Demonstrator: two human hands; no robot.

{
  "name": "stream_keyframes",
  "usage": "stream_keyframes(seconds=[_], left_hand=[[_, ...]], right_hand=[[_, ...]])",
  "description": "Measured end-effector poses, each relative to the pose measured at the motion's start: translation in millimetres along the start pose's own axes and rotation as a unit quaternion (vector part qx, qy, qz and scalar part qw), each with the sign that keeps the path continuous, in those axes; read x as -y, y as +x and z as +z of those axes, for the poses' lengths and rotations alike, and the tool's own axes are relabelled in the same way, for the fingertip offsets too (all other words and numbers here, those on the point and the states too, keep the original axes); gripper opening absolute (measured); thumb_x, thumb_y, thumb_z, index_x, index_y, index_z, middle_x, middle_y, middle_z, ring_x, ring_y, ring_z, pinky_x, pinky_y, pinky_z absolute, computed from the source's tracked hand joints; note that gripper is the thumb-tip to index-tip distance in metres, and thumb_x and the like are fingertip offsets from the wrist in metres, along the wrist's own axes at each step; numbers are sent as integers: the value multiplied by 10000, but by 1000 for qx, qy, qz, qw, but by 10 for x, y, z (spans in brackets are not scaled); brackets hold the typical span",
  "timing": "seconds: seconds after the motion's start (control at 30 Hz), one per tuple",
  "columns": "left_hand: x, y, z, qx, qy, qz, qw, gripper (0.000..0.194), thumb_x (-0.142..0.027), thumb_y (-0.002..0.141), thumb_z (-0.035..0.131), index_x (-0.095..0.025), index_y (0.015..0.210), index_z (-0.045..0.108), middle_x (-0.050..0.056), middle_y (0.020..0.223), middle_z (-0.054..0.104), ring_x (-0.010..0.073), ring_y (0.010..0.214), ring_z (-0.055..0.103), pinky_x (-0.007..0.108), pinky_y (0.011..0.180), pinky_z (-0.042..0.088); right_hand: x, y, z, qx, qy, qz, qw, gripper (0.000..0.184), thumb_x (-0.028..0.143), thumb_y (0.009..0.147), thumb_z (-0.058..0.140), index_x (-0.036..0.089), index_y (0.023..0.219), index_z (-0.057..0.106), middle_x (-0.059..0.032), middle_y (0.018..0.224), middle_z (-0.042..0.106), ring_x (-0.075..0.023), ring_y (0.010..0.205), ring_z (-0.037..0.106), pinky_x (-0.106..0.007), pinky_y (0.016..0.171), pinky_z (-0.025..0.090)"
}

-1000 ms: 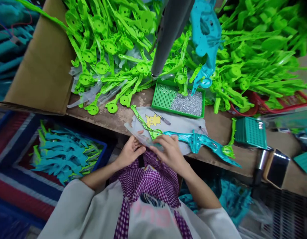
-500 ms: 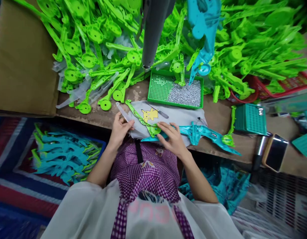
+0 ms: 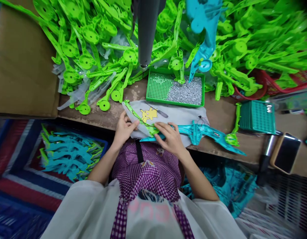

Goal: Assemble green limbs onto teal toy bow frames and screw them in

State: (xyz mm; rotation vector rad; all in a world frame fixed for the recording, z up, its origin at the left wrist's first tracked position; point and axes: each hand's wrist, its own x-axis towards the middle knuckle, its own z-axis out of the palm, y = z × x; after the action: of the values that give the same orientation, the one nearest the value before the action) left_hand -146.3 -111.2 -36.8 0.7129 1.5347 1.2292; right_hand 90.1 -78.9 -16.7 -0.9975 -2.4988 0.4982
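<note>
My left hand [image 3: 124, 130] pinches a translucent plastic piece [image 3: 145, 130] and holds it along a bright green plastic arm [image 3: 136, 115]. My right hand [image 3: 170, 138] is closed over the arm's round end, thumb at the near side and fingertips on top. Beneath that hand runs a turquoise bow-shaped plastic part [image 3: 194, 132], lying across a grey cloth [image 3: 179, 114] with a yellow cartoon figure. A small screwdriver-like tool [image 3: 161, 113] rests on the cloth beyond my hands.
Behind the cloth stands a green tray [image 3: 174, 103] of small metal pieces. A dark cylindrical tool [image 3: 146, 36] hangs above it. Green arms [image 3: 86, 61] are heaped along the back. To the right are a teal basket [image 3: 256, 118] and a phone [image 3: 286, 152]; a cardboard box [image 3: 24, 63] stands left.
My left hand has shifted slightly right, bringing the translucent piece from beside the green arm up against it. My right hand stays on the round end. The view has moved a little.
</note>
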Motion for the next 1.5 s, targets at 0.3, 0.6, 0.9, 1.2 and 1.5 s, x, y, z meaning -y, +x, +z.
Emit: stream_keyframes(seconds=[0.3,0.6,0.9,1.2,1.5], left_hand=[[-135,-1,-71,35,200,-2,979,1042,-437,862,695,-229,1640,33,15,815,649,180,591,662,353,618,589],[-446,-63,-205,12,591,94,801,906,-696,906,532,-159,1597,298,211,1370,584,381,1200,613,471,944,517],[-300,-49,-180,-7,625,118,771,855,-700,930,459,-192,1600,300,150,1647,337,401,1344,440,557,1040,396],[-290,-49,-158,-13,619,109,777,856,-690,916,468,-199,1600,312,184,1622,368,445,1324,442,628,1025,354],[-269,-70,-85,-37,638,75,766,862,-651,907,506,-160,1593,326,214,1598,391,444,1383,398,638,1046,341]], right_hand=[[19,27,-5,22,-90,-66,994,354,247,1029,464,274,1351,606,-84,1383,653,-220,1168,615,-437,1008,328],[30,55,-23,22,-86,-72,993,336,233,1017,486,261,1320,629,-74,1347,686,-211,1136,622,-433,981,317],[19,46,2,7,-85,-75,994,328,238,1022,488,249,1314,636,-73,1348,696,-202,1149,634,-431,1011,307],[24,36,25,10,-74,-65,995,500,218,999,519,307,1491,497,-66,1360,689,-221,1139,648,-442,1013,322],[19,52,8,8,-77,-67,995,425,225,999,516,280,1416,577,-72,1345,696,-218,1126,642,-436,1000,323]])
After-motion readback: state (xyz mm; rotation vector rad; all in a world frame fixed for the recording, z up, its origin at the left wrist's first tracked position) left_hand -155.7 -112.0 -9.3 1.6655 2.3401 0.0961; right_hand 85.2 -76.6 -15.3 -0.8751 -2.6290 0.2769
